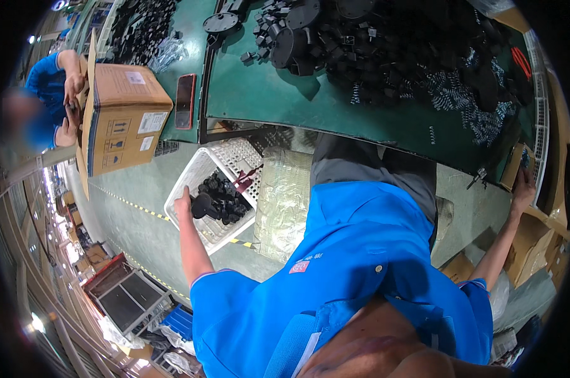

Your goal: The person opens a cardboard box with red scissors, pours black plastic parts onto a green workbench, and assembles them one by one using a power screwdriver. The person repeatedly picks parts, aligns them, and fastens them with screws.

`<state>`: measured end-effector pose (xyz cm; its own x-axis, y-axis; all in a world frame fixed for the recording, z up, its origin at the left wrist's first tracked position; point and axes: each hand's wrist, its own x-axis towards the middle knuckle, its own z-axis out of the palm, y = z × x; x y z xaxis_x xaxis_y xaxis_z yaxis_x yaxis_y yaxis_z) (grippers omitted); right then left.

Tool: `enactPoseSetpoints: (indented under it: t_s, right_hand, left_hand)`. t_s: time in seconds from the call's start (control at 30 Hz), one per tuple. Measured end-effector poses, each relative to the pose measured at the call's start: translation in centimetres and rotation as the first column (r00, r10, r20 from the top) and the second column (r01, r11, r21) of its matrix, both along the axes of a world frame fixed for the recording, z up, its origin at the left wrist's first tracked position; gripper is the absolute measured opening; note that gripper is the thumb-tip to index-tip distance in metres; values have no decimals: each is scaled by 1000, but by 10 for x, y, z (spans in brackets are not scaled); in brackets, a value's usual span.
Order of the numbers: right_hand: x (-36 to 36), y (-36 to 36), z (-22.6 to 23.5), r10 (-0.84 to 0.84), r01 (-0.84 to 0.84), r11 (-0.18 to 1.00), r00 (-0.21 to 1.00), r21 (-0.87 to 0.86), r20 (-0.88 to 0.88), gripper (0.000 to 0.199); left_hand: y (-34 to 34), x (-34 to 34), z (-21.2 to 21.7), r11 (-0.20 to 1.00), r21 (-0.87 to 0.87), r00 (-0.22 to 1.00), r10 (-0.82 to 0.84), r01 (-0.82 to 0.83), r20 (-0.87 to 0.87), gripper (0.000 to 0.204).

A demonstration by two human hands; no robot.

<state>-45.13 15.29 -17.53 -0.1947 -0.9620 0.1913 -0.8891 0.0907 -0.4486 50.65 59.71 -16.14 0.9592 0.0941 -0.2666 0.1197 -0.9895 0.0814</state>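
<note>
Gripping a black part (203, 205), the left hand (185, 205) hovers over the white basket (200, 170).

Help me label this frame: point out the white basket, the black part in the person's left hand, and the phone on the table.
white basket (204, 165): head view, on its perforated left wall.
black part (203, 204): head view, on its rounded body beside the left hand (184, 205).
phone (185, 101): head view, middle of its dark screen.

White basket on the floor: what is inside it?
The white basket holds a heap of black parts and one dark red piece. The left hand grips a black part at its rim. Whatever lies under the heap is covered.
</note>
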Motion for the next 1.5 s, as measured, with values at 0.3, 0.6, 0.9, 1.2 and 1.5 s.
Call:
enactPoseSetpoints:
  t_s: [0.3,0.6,0.9,1.2,1.5]
  right_hand:
    - [35,1,12,-178,186,958,982,-218,55,31]
    - [62,18,34,-186,219,974,918,-55,351,20]
    - [135,78,75,-63,289,952,504,-99,861,11]
    - [234,150,17,-328,198,928,33,316,944,12]
    - [247,146,20,-266,328,911,9,248,964,19]
  left_hand:
    - [-345,-229,98,-179,288,-307,-808,941,502,69]
    - [-413,-223,109,-486,375,-611,-684,789,399,38]
    - [-366,-389,138,-123,-436,-170,-983,891,-70,38]
    - [-417,-439,72,-310,-243,-342,-934,919,-103,46]
    - [-398,-466,73,-795,82,-775,-555,602,302,15]
